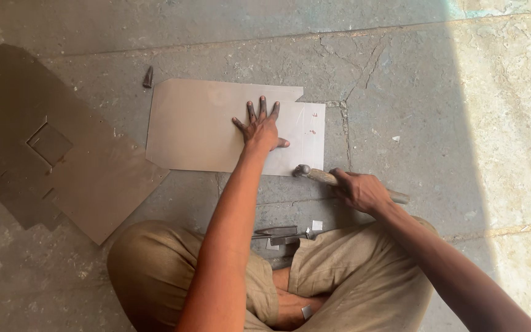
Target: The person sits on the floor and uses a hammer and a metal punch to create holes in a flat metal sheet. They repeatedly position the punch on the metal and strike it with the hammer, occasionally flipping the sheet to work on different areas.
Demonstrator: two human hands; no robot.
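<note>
Item one: my left hand [261, 128], pressed flat with fingers spread apart on the pale metal sheet [204, 126], which lies on the concrete floor [413, 92] just beyond my crossed legs. Item two: my right hand [359, 190], fingers wrapped tight around the wooden handle of a hammer [339, 181]; its dark head sits at the sheet's near right edge, whether touching or just above I cannot tell. Item three: a larger, darker metal sheet [87, 178] with a square cut-out, on the floor to the left, its corner close to the pale sheet. Item four: a small dark punch or chisel [148, 77], far left of the pale sheet. Item five: dark metal hand tools [278, 234] and small offcuts near my knees.
</note>
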